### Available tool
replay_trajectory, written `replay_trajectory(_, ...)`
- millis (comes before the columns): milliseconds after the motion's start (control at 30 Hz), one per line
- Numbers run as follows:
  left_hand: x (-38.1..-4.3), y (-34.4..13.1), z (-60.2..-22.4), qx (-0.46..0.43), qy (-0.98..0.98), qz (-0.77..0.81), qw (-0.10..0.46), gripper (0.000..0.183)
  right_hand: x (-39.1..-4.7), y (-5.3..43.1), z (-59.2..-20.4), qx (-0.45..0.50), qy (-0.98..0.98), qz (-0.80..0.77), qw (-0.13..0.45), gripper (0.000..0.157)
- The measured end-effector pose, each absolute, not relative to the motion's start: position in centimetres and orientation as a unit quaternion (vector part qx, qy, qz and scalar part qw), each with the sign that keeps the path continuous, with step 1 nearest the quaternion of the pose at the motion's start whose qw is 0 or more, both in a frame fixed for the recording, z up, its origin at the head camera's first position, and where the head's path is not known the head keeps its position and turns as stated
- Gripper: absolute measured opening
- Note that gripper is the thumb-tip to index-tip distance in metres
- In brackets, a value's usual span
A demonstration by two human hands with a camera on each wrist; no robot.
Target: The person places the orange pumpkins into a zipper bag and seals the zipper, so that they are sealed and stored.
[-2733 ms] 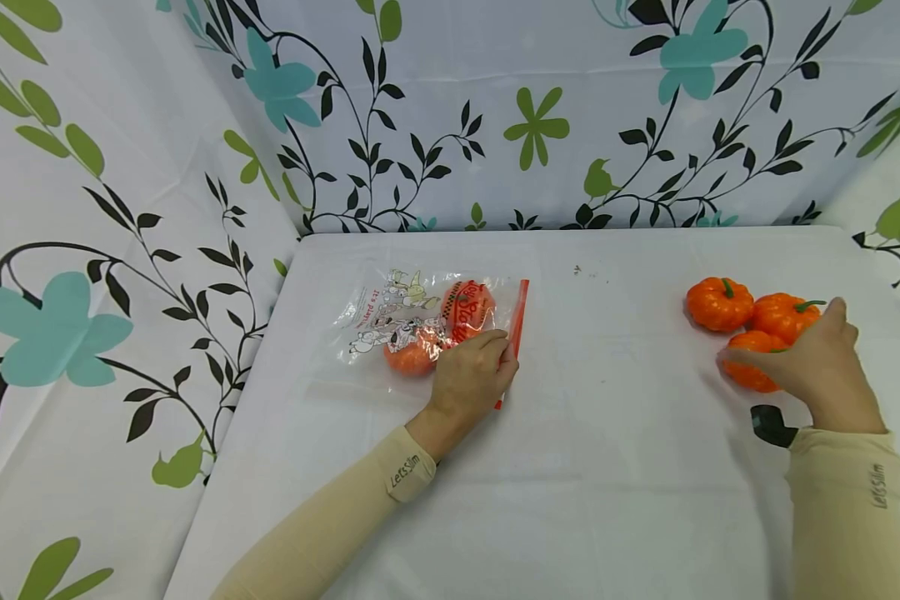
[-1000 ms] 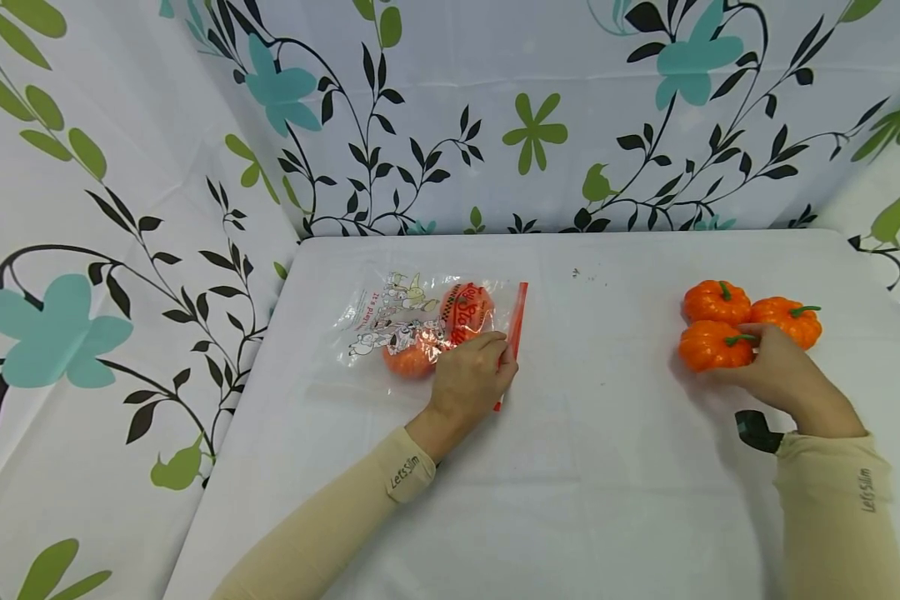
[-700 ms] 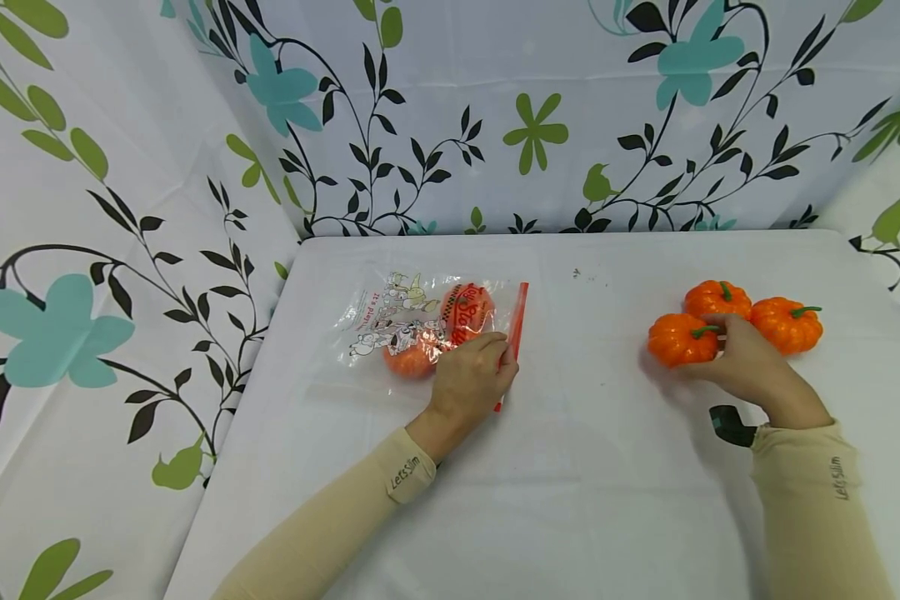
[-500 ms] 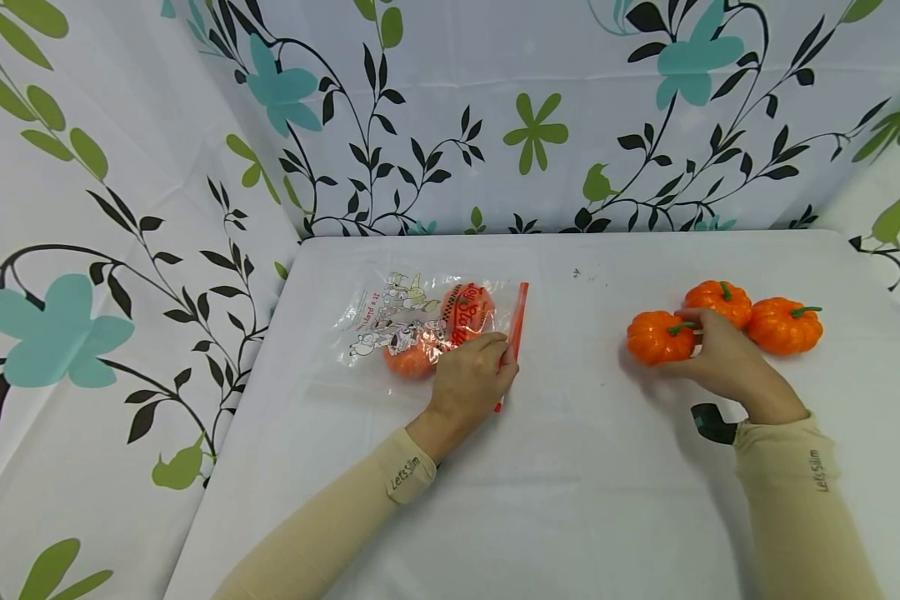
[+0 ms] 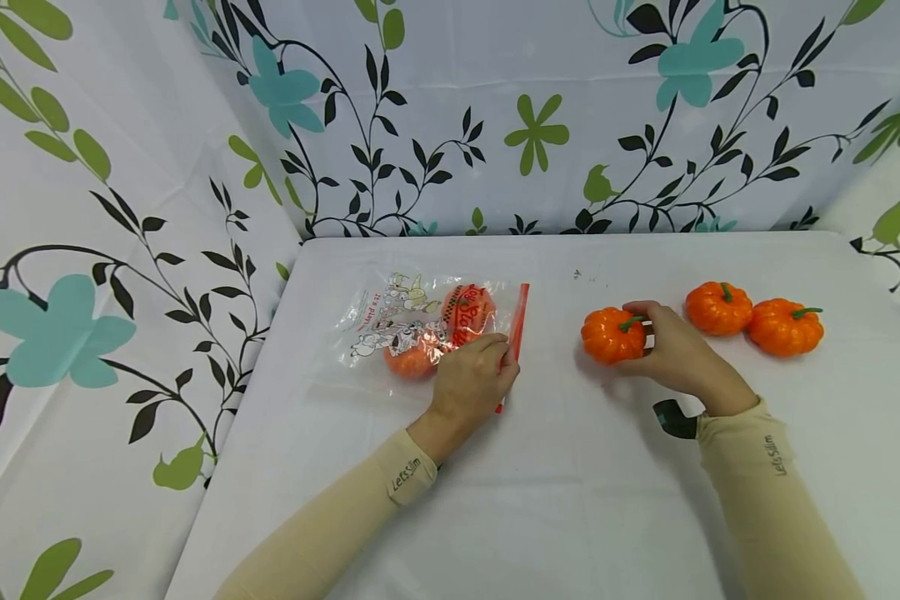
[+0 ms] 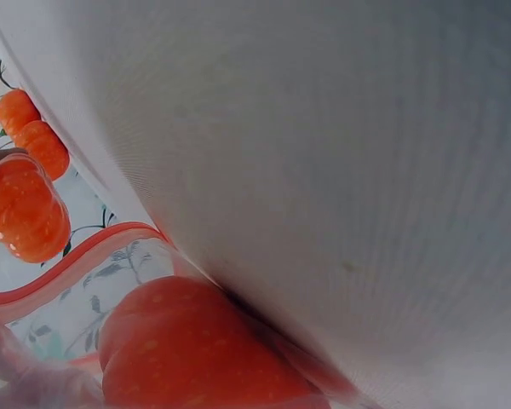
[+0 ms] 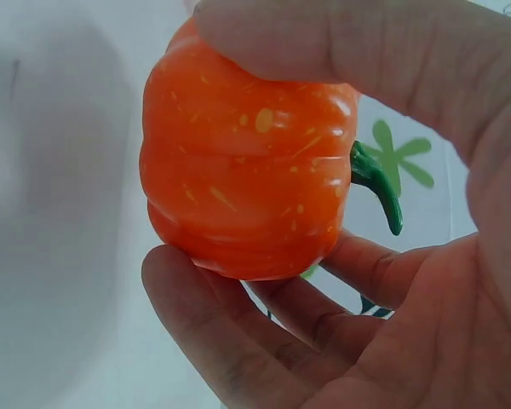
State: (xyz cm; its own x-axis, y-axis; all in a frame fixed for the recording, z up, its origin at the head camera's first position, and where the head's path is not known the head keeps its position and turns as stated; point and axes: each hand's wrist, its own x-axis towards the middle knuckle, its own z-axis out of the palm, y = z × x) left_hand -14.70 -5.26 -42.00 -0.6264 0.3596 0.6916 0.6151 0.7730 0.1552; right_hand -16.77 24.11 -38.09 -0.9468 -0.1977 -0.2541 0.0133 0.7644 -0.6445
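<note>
My right hand (image 5: 677,354) grips a small orange pumpkin (image 5: 612,336) with a green stem, thumb on one side and fingers on the other. In the right wrist view the pumpkin (image 7: 247,162) is held sideways, its curved stem (image 7: 376,186) towards the palm. My left hand (image 5: 471,379) pinches the red-edged mouth of a clear zip bag (image 5: 367,325) printed with cartoon figures. Inside the bag lie two orange pumpkins (image 5: 412,358), partly hidden by the print and hand. The left wrist view shows the bag's red rim (image 6: 77,264) parted, with a pumpkin (image 6: 187,349) behind it.
Two more orange pumpkins, one (image 5: 718,307) behind and one (image 5: 785,327) further right, sit side by side on the white table (image 5: 555,500). A patterned cloth (image 5: 435,108) hangs along the back and left. A dark device (image 5: 675,419) is at my right wrist.
My right hand has taken hold of the front pumpkin of the group and carried it left, towards the bag. The left hand and the bag stay in place.
</note>
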Motion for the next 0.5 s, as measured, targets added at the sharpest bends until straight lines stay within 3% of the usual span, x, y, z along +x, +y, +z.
replay_trajectory(500,-14.7,-5.2,-42.0,-0.277,-0.88,-0.2,0.33,0.011,-17.7,19.9,-39.3,-0.091,0.923,-0.349,0.132,0.087)
